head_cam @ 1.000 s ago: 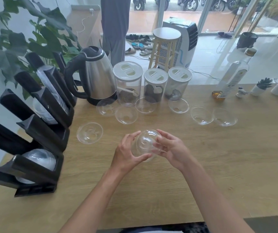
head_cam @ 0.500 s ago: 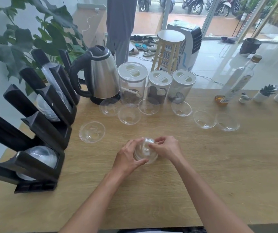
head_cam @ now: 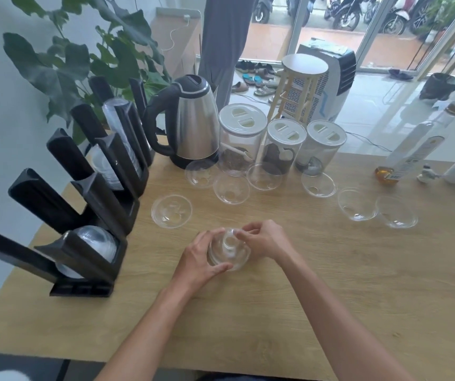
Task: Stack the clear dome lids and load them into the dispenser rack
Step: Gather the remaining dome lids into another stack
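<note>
Clear dome lid [head_cam: 229, 250] is sitting dome-up on the wooden surface [head_cam: 330, 284], near the front middle, held between both hands. It may be more than one lid nested; cannot tell. Left hand [head_cam: 199, 261] is cupping its left side, fingers [head_cam: 207, 240] curling round the rim, thumb pressing at the near edge. Right hand [head_cam: 266, 240] is gripping the right side, fingers [head_cam: 244, 235] bending in and pinching at the top of the dome.

One loose lid [head_cam: 171, 211] is lying just beyond and to the left, apart from the hands. Six more lids are spreading in a loose row farther back: one [head_cam: 200, 173] touching the kettle base, then [head_cam: 231, 189], [head_cam: 265, 177], [head_cam: 319, 184], [head_cam: 357, 204] and the rightmost [head_cam: 396, 211].

Black dispenser rack [head_cam: 94, 204] is standing along the left edge of the surface, its slots leaning back. Nearest slot is holding a domed stack [head_cam: 95, 242]; two farther slots are also holding clear lids.

Behind the row: steel kettle [head_cam: 193, 125], three clear jars with white lids [head_cam: 284, 141], and a bottle [head_cam: 416, 149] far right.
</note>
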